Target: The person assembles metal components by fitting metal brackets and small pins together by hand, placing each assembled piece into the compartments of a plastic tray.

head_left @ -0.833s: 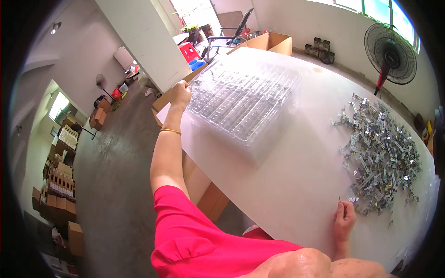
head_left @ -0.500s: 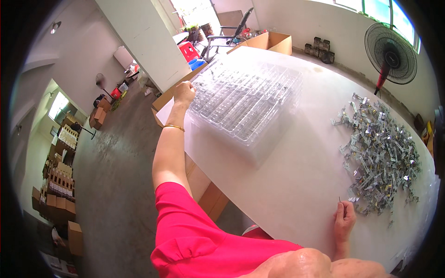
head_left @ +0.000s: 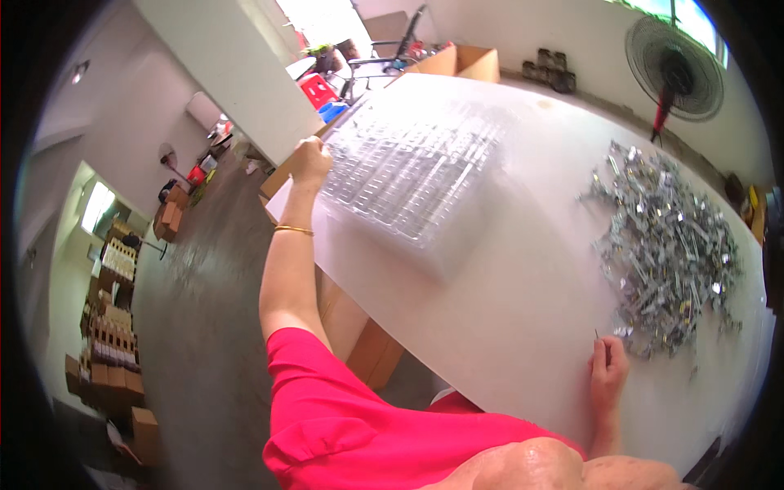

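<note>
My left hand (head_left: 311, 162) reaches out to the far left, its fingers closed at the near-left rim of a clear plastic tray (head_left: 400, 180). The tray has long rows of compartments holding small metallic parts, and it sits on more clear trays, forming a stack. At the near right, my right hand (head_left: 608, 364) is closed in a pinch above the table. A thin dark pin (head_left: 597, 334) sticks up from its fingertips; the rest of it is hidden. Beside that hand lies a big pile of small metal brackets (head_left: 670, 253), several with brassy bits.
The white table (head_left: 506, 327) has its edge running diagonally along my left side. Cardboard boxes (head_left: 376, 354) stand below that edge, with another box (head_left: 476, 64) beyond the far end. A standing fan (head_left: 674, 72) is behind the pile, and a folding chair (head_left: 392, 61) stands farther back.
The whole view has shifted slightly, so the table, pile and fan sit farther left in it. My left hand stays at the tray's rim, and my right hand keeps its pinch.
</note>
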### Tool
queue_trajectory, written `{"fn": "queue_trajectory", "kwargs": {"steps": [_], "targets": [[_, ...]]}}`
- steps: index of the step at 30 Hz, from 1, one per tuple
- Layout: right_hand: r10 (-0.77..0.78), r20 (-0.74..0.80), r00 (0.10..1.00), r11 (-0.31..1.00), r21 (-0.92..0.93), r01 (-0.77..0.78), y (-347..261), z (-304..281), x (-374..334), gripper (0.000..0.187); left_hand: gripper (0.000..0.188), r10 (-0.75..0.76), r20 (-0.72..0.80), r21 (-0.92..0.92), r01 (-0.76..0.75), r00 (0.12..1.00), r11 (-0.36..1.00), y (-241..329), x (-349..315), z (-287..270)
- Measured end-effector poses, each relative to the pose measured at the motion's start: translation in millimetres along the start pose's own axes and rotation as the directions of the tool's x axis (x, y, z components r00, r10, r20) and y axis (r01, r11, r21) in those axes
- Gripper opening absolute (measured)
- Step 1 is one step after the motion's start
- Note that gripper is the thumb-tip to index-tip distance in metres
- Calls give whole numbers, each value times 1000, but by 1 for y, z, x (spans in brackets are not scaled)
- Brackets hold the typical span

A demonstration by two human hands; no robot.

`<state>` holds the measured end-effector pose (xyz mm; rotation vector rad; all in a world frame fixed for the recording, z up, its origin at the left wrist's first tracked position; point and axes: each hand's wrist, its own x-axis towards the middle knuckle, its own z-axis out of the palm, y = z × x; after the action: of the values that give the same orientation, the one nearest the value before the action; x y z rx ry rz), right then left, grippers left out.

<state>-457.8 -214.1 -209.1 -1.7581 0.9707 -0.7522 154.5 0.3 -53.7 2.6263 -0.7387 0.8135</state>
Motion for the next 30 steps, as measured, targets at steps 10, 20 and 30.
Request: {"fn": "queue_trajectory", "kwargs": {"steps": [10,20,30], "targets": [[-122,-3,993,991,-56,122,-7,3,11,7,14,636,-410,-324,-756,654,569,233,-130,-106],[-178,115,977,984,33,176,-13,-4,-4,8,19,828,-170,-740,-624,534,251,380,-251,-7],[-227,100,969,974,38,225,-12,-7,2,10,16,913,-80,-579,-764,400,284,422,-255,53]]}}
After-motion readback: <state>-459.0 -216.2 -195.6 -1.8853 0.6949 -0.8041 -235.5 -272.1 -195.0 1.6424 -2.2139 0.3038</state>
